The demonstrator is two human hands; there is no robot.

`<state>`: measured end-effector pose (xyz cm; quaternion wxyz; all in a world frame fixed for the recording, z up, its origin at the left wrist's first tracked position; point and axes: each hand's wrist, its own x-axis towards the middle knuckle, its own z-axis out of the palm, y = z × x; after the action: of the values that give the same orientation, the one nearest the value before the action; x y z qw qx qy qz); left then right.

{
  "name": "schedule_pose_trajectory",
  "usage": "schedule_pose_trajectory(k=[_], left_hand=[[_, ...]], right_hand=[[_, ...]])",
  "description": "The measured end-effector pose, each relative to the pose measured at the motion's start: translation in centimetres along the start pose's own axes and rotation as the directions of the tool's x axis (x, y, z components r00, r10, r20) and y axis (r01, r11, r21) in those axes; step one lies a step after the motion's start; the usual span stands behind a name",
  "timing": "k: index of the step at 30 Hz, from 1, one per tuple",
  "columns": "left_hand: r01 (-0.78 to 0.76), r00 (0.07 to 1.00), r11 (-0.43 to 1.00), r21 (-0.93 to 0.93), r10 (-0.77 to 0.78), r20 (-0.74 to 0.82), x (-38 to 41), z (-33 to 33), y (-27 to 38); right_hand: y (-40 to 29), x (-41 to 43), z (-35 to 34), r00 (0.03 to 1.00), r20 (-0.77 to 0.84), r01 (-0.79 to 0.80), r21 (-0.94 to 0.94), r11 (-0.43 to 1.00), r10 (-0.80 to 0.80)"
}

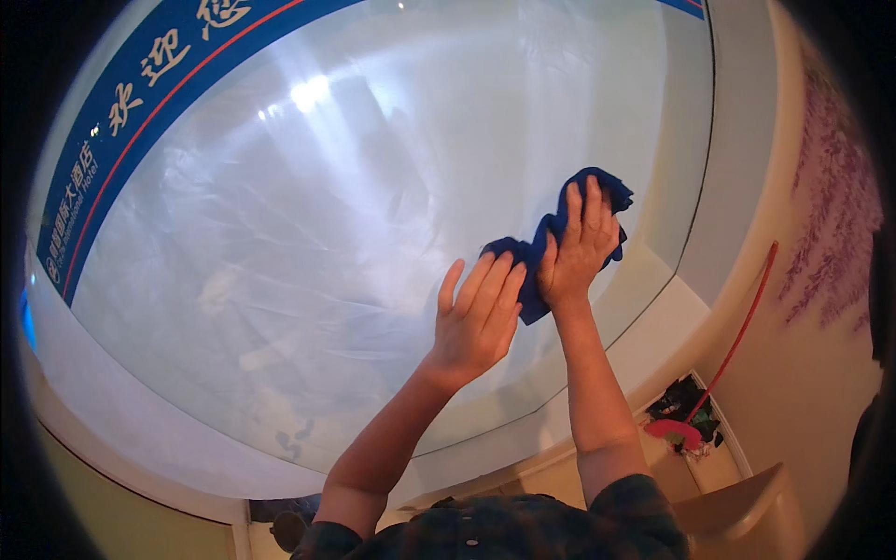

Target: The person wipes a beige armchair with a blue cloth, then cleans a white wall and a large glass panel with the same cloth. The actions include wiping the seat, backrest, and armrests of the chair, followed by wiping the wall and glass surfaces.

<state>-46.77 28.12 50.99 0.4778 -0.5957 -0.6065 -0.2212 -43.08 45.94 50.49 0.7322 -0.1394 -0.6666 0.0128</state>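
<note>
Before me stands a large glass pane (448, 161) with bright light reflections and cloudy smears on it. A crumpled dark blue cloth (533, 302) lies against its lower right part. My right hand (582, 245) presses flat on the upper part of the cloth, fingers pointing up. To its left, my left hand (476, 318) has its fingers spread. Some of its fingertips overlap the cloth's left end, while the thumb side is over bare glass. Both forearms reach up from the bottom of the view.
A blue banner with a red stripe and writing (161, 105) curves along the upper left. A pale frame (742, 175) borders the glass. At right, a long-handled red tool (742, 329) leans by a wall with purple flowers (829, 210). A tan plastic object (749, 511) stands low right.
</note>
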Motion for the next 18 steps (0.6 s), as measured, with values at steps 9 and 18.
schedule_pose_trajectory(k=[9, 18], left_hand=[[-0.134, 0.971, 0.991, -0.023, 0.136, 0.195, -0.9, 3.8, 2.5], [-0.162, 0.973, 0.985, -0.064, 0.17, 0.157, 3.8, 4.1, 3.1]], right_hand=[[1.8, -7.7, -0.9, 0.962, 0.024, -0.27, -0.013, 0.963, 0.27], [8.4, -0.2, -0.6, 0.957, -0.067, -0.287, -0.099, 0.953, 0.281]])
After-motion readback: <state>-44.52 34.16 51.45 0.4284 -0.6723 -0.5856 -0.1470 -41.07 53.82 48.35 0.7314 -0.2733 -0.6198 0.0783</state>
